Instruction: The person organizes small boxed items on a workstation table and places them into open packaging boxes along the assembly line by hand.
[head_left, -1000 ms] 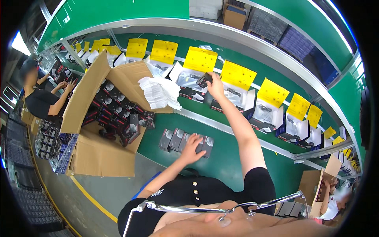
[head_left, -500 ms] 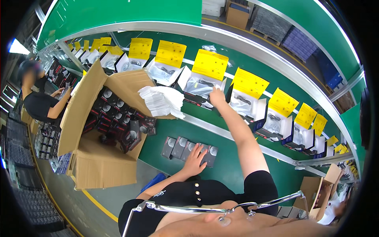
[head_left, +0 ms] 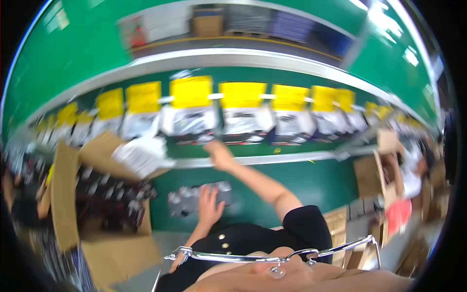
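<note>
My left hand [head_left: 210,207] lies with its fingers stretched out on a row of small dark boxes [head_left: 182,200] on the green bench. Each box has a pale round picture on top. In front of an open carton [head_left: 191,130] on the rack is my right hand [head_left: 220,155], its fingers at the carton's lower front edge. Motion smears those fingers, so whether they grip anything is unclear. A yellow flap [head_left: 191,91] stands up behind this carton, and clear-bagged contents lie inside it.
More open cartons [head_left: 242,121] with yellow flaps line the rack. A large cardboard box [head_left: 65,194] of dark boxes stands at left, white papers [head_left: 141,155] on its flap. At right, a person [head_left: 413,170] reaches into another cardboard box [head_left: 367,175]. A metal rail [head_left: 272,159] edges the bench.
The whole view has swung to the right and blurred. My right hand has drawn back from the open carton's inside corner to its front edge. My left hand stays on the small boxes.
</note>
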A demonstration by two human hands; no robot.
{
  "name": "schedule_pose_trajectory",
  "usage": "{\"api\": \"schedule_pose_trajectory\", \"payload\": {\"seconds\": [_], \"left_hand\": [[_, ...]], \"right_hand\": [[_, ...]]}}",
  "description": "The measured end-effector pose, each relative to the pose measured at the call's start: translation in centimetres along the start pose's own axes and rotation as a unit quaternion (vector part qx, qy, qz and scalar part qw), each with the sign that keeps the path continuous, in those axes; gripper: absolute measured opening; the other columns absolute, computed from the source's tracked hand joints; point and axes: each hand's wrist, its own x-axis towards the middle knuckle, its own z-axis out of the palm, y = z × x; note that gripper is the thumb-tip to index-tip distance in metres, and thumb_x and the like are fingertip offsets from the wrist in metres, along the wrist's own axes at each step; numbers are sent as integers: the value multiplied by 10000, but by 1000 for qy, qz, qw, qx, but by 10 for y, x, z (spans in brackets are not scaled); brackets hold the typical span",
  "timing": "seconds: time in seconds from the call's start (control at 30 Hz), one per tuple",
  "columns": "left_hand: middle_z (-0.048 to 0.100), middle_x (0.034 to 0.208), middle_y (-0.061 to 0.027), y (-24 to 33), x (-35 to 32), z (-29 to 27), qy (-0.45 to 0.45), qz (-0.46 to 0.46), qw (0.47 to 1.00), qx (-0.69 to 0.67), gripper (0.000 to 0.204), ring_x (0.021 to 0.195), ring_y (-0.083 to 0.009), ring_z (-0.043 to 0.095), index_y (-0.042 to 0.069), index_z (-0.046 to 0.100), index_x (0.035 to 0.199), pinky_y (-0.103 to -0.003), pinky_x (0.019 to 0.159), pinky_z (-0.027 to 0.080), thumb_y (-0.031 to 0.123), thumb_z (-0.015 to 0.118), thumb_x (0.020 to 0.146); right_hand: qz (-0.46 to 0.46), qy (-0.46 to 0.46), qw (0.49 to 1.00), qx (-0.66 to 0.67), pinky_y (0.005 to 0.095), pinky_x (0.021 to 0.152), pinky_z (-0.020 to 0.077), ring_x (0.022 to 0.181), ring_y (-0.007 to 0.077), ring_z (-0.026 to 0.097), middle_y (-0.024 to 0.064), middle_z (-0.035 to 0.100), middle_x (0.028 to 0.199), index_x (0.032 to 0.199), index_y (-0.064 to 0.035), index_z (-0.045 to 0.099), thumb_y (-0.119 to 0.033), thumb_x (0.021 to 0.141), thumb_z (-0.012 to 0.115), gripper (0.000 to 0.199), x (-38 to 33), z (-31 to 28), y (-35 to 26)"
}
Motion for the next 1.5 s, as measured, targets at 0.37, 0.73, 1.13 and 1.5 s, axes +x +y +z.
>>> {"api": "schedule_pose_trajectory", "payload": {"seconds": [0.37,0.73,1.13,1.5], "left_hand": [[567,1186,-177,120,62,38,92,-80,984,133,328,1155,-371,499,27,624,1129,-538,1034,345,227,628,868],[676,923,-159,169,97,171,-14,-37,993,113,266,929,-339,616,22,682,1011,-470,971,402,234,633,856],[689,887,-130,170,62,183,-43,-61,992,106,304,882,-329,618,68,700,1013,-462,901,409,304,646,829],[677,934,-150,222,57,149,-22,-10,995,98,269,910,-342,609,55,687,983,-464,889,416,270,654,824]], "right_hand": [[16,-231,968,93,460,1149,324,1447,418,249,190,233,1581,1502,-38,287,-167,758,681,852,-223,-115,-49],[-33,-87,993,-69,526,1132,300,1391,423,306,187,415,1413,1328,-22,472,-260,524,829,912,-287,-153,41],[19,-164,986,3,480,1059,376,1419,371,274,182,408,1414,1254,-43,494,-314,669,730,687,-331,-179,11],[30,-177,981,68,495,1090,344,1409,385,272,184,427,1343,1151,-34,505,-270,628,787,639,-323,-246,-27]]}}
